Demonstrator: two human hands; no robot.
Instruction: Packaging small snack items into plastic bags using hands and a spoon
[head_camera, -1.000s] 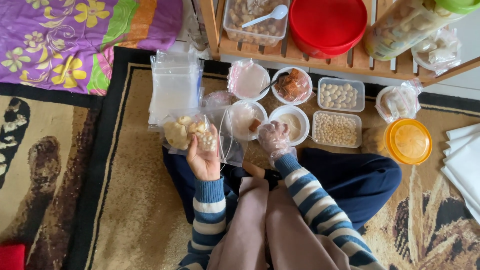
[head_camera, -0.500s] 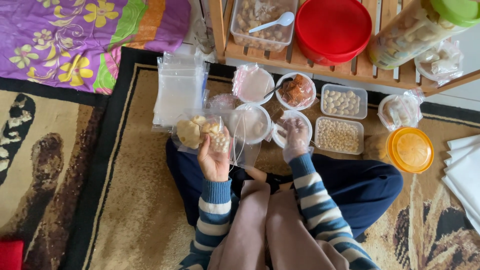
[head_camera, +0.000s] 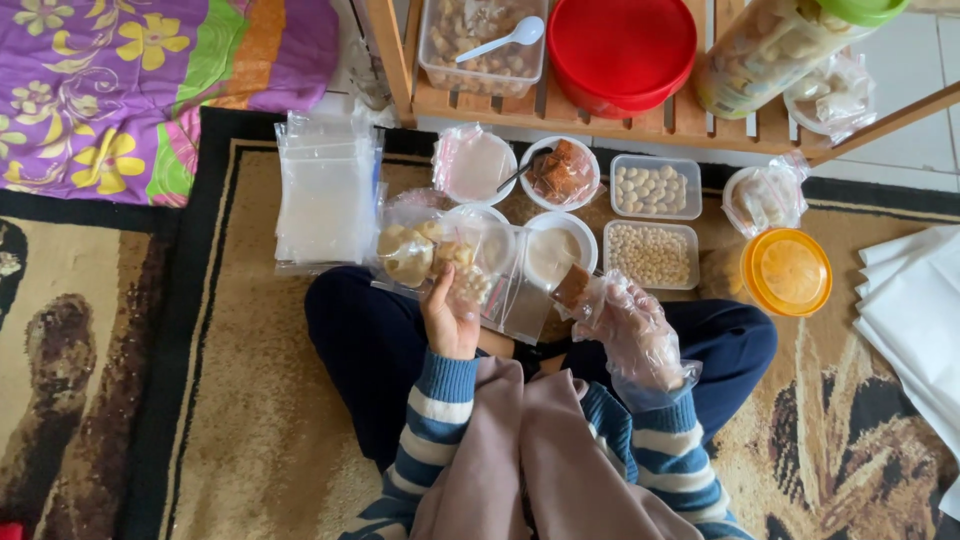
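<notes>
Patterned brown and gold carpet (head_camera: 250, 400) fills the lower frame, with a purple flowered blanket (head_camera: 150, 80) at the upper left and a wooden shelf (head_camera: 640, 115) along the top edge. On the shelf are seen a clear tub with a white spoon (head_camera: 483, 40), a red lid (head_camera: 620, 45) and a jar with a green cap (head_camera: 770, 45).

Just below the centre, the left hand (head_camera: 452, 312) is raised with its fingers closed around a clear zip bag (head_camera: 440, 265) that is filled with pale snacks; the bag is held above the lap, in front of the bowls. The right hand (head_camera: 625, 325), covered by a thin plastic glove, is held to the right of the bag, and a small brown piece (head_camera: 572, 287) is pinched between its fingers, close to the bag's open side.

Behind the hands, on the carpet, white round bowls (head_camera: 560, 250) and two rectangular tubs of pale round pieces (head_camera: 652, 255) are set in rows. A stack of empty clear bags (head_camera: 325, 195) lies at the left, an orange lid (head_camera: 787, 272) at the right, and white sheets (head_camera: 915, 310) at the right edge.
</notes>
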